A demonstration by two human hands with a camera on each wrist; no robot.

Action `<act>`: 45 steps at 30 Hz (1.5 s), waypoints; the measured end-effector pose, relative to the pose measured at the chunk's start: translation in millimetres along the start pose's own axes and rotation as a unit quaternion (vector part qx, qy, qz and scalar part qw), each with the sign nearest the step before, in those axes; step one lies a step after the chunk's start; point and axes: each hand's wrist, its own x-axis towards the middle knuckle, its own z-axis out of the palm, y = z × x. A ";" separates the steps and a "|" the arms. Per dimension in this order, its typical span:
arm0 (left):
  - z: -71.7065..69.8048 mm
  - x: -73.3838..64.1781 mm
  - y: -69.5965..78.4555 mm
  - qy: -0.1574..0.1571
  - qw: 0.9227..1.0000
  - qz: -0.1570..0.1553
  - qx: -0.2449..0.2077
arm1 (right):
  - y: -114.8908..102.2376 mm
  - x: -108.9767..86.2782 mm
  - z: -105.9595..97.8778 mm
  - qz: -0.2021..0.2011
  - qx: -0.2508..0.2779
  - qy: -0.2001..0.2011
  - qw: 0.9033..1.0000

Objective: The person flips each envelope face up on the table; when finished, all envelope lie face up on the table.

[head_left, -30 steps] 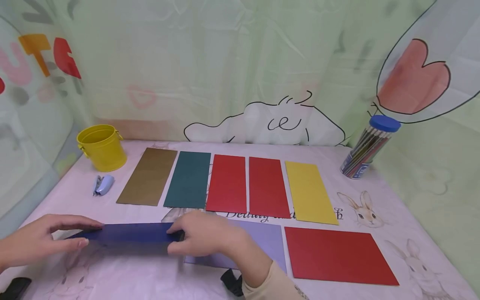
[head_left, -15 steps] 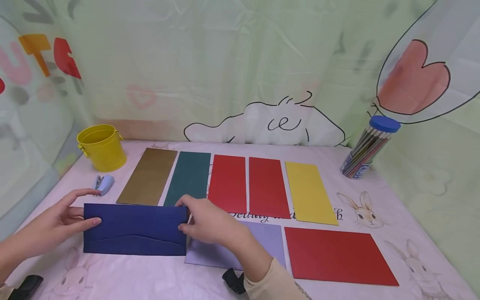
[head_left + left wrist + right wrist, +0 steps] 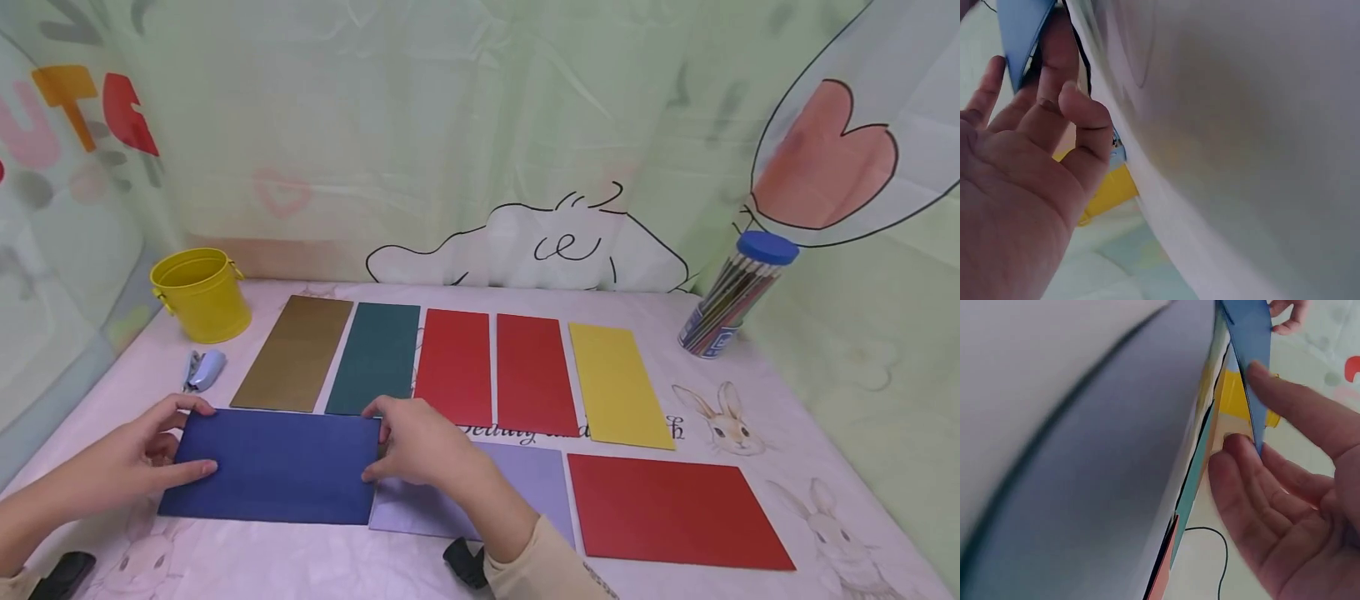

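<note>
A dark blue envelope (image 3: 277, 467) is held between both hands at the near left of the table, its plain face up and tilted. My left hand (image 3: 153, 454) pinches its left end, thumb on the face and index finger at the far edge. At the right end, my right hand (image 3: 416, 442) grips the short edge between thumb and fingers. In the right wrist view the envelope (image 3: 1250, 350) rises at a slant from the table, fingers behind it. Just right of it lies a lilac envelope-sized rectangle (image 3: 517, 479), partly hidden by my right forearm.
Flat rectangles in brown (image 3: 292, 354), dark green (image 3: 375, 354), red (image 3: 453, 362), red again (image 3: 536, 371) and yellow (image 3: 621, 383) form a back row. Another red rectangle (image 3: 678, 512) lies front right. A yellow bucket (image 3: 201, 296), small lilac stapler (image 3: 202, 371) and pencil jar (image 3: 735, 300) stand behind.
The blue envelope was first seen nearly edge-on, then raised with its flap side showing. Now its plain face shows, leaning back lower over the table. Both hands have kept hold of its ends.
</note>
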 end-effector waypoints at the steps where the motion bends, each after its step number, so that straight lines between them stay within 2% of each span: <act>1: 0.5 -0.4 0.3 0.000 1.000 0.003 0.006 | 0.1 0.1 0.4 0.002 -0.006 -0.005 1.000; 7: 3.9 -1.3 2.0 0.011 0.998 0.050 0.046 | 2.3 0.7 5.3 -0.008 -0.055 -0.036 0.998; 15: 6.2 -1.1 0.5 0.007 0.992 0.037 0.118 | 2.3 -0.4 7.4 -0.027 -0.096 -0.049 0.994; 25: 3.1 2.0 1.3 -0.038 0.986 0.010 0.160 | 2.0 -1.8 12.6 -0.036 -0.154 -0.052 0.986; 29: 5.6 1.6 -0.1 -0.036 0.982 0.022 0.187 | 1.3 -2.9 13.4 -0.032 -0.162 -0.053 0.985; 32: 8.1 2.0 1.4 -0.017 0.978 0.050 0.200 | 1.0 -3.2 12.4 -0.029 -0.165 -0.055 0.984; 36: 13.8 7.7 13.9 0.001 0.978 0.082 0.192 | 3.2 -2.8 9.2 -0.028 -0.145 -0.063 0.987; 40: 22.5 16.5 37.7 0.017 0.979 0.108 0.172 | 10.0 -2.9 3.0 -0.040 -0.088 -0.071 0.993; 45: 36.1 30.9 70.2 0.028 0.981 0.116 0.151 | 21.2 -10.4 -12.8 -0.059 -0.034 -0.077 0.995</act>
